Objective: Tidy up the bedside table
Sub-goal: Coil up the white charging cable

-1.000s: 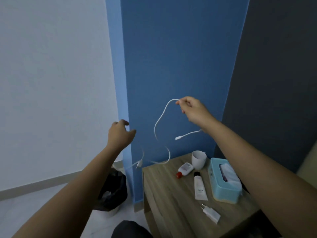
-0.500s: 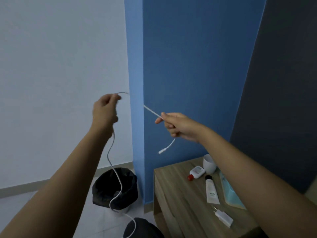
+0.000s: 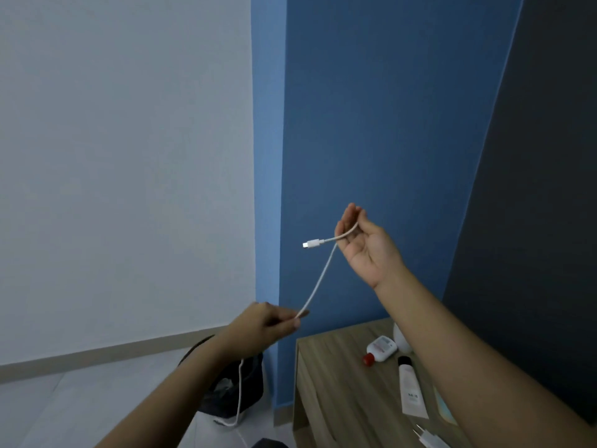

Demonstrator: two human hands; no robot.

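A thin white charging cable (image 3: 319,279) stretches between both hands in front of the blue wall. My right hand (image 3: 365,245) is raised, palm towards me, with the cable looped over its fingers and the plug end sticking out to the left. My left hand (image 3: 263,323) is lower and pinches the cable; the rest of it hangs down past my forearm towards the floor. The wooden bedside table (image 3: 336,383) stands at the lower right, below my right arm.
On the table lie a small white bottle with a red cap (image 3: 381,349), a white tube with a black cap (image 3: 411,392), a white charger plug (image 3: 428,439) and a white cup (image 3: 400,338), partly hidden by my arm. A black bin (image 3: 235,394) stands on the floor left of the table.
My left hand has dropped from high on the left to low near the table corner. My right hand has risen and turned palm up, with the cable looped over its fingers.
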